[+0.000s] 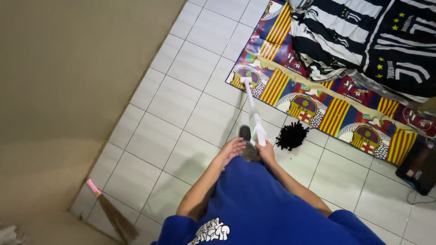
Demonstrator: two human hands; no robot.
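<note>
Right hand point(267, 152) fingers grip a slim white vacuum point(253, 113); left hand point(232, 148) fingers lie spread open.

Both forearms stretched forward, left hand point(231, 148) open, right hand point(266, 151) in closed grip

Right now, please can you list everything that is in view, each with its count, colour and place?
White handheld cleaner: 1, white with grey body, over the tiles at centre, nozzle near the mattress edge.
Black mop head: 1, black, on the tiles right of the cleaner.
Broom: 1, brown bristles with pink handle end, bottom left by the wall.
Patterned sheet: 1, red, yellow and blue, on the mattress at upper right.
Striped cloth: 1, black and white, on top of the sheet.
Dark box: 1, black, right edge on the floor.
Tiled floor: white.
Wall: beige, left.
Left hand: open, beside the cleaner.
Right hand: grip on the cleaner.
</note>
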